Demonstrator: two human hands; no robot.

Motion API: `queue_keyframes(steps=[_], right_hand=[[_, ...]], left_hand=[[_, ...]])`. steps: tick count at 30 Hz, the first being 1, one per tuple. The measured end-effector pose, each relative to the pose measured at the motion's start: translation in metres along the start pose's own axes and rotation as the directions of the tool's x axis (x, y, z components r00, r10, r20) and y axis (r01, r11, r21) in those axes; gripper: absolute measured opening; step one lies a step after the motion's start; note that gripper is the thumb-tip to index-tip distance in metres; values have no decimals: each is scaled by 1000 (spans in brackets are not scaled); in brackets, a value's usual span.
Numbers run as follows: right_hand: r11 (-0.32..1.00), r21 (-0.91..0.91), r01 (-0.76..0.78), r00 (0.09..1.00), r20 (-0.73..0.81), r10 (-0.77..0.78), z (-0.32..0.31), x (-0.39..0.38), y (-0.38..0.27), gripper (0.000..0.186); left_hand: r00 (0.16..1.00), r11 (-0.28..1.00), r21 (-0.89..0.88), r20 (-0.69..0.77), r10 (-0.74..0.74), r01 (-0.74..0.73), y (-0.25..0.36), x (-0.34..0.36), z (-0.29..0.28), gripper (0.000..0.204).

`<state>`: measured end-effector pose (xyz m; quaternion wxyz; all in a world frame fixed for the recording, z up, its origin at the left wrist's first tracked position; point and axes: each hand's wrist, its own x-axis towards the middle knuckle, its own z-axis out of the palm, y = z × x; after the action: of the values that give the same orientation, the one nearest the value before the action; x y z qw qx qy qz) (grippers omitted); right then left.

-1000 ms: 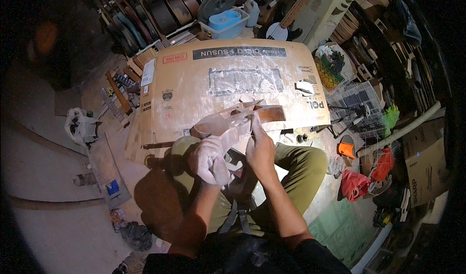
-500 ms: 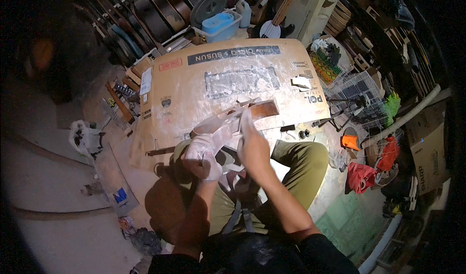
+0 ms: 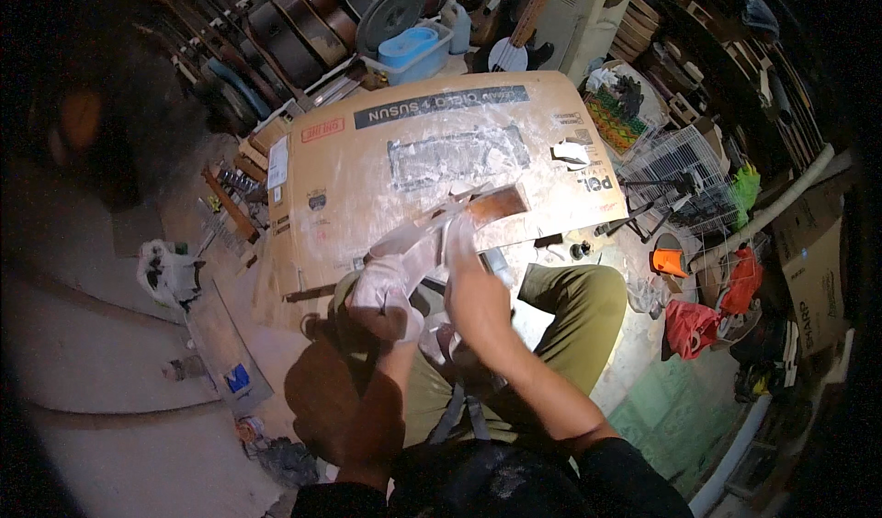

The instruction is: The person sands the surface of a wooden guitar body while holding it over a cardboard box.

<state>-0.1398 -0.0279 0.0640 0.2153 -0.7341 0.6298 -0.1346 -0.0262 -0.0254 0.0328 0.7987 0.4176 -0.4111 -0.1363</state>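
Note:
A long, dusty, pale piece with a flat reddish-brown far end (image 3: pixel 499 205) lies slantwise over my lap, its far part above the cardboard sheet (image 3: pixel 354 164). I cannot make out its kind. My left hand (image 3: pixel 381 296), in a whitish dusty glove, is closed around the near end. Bare and blurred by motion, my right hand (image 3: pixel 478 288) lies on the middle of the piece. Its fingers point away from me, and whether they hold anything is not clear. A small white scrap (image 3: pixel 571 153) rests on the cardboard's right side.
Several guitars (image 3: pixel 285 31) stand in a row at the far left. Beside them is a pale tub (image 3: pixel 432 59) with a blue container (image 3: pixel 407 48). A wire rack (image 3: pixel 684 174), an orange object (image 3: pixel 669 261) and a red bag (image 3: pixel 691 327) crowd the right. A plastic bag (image 3: pixel 168 273) lies left.
My right hand has slid slightly left and towards me along the piece. My left hand keeps its hold. The whole view has shifted a little.

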Motion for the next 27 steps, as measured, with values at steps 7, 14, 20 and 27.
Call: queue_keyframes(steps=[7,14,20,27], right_hand=[[1000,-7,-26,997,67,27,-9,-3,-6,72],[998,54,42,998,-49,-40,-1,5,4,71],[949,240,202,975,-142,-172,-1,64,71,60],[771,609,186,981,-158,-112,9,4,133,59]], left_hand=[[974,999,10,224,-35,33,-11,-5,-19,26],[973,996,-43,221,-63,74,-9,5,-23,22],[981,994,-92,188,-47,65,-20,22,-7,22],[986,985,150,130,-103,83,-12,65,21,9]])
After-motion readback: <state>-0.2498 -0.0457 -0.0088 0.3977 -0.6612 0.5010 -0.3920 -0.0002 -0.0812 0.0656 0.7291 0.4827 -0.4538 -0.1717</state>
